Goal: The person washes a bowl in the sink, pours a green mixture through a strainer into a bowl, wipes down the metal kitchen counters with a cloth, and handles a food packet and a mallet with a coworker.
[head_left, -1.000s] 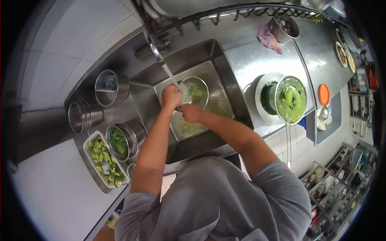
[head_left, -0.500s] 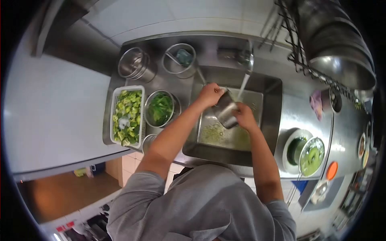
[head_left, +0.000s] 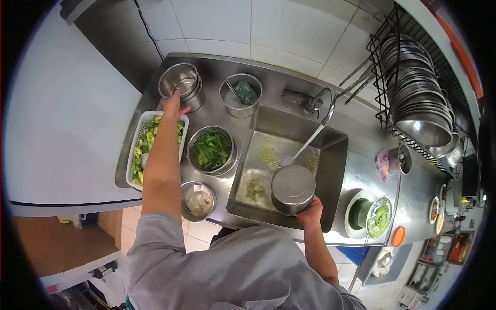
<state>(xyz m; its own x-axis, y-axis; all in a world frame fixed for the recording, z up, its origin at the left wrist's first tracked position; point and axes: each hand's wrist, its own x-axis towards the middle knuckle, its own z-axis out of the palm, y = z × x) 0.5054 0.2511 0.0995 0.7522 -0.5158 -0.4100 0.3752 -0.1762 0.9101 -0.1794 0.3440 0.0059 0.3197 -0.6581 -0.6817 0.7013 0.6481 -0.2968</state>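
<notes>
My left hand [head_left: 174,104] reaches to the front rim of a stack of steel pots [head_left: 192,98] at the back left of the counter. Its visible fingers are apart, with one at the rim; I cannot make out a grip. Over the sink [head_left: 338,155], my right hand [head_left: 311,211] grips a steel pot [head_left: 293,185] by its lower right side. That pot is tipped over, its flat base facing me. Water runs from the faucet [head_left: 326,106] into the sink just behind it. Greenish bits lie on the sink floor.
Left of the sink are a white basket [head_left: 184,126] of cut greens, a pot of leafy greens [head_left: 211,150] and a pot with pale pieces [head_left: 198,201]. Behind stands a pot with a green cloth [head_left: 245,93]. A strainer [head_left: 380,217] lies right; a bowl rack [head_left: 382,101] hangs above.
My left hand has left the pot over the sink and moved left to the stack. My right hand has brought its pot nearer to me and turned it base up. The view has shifted.
</notes>
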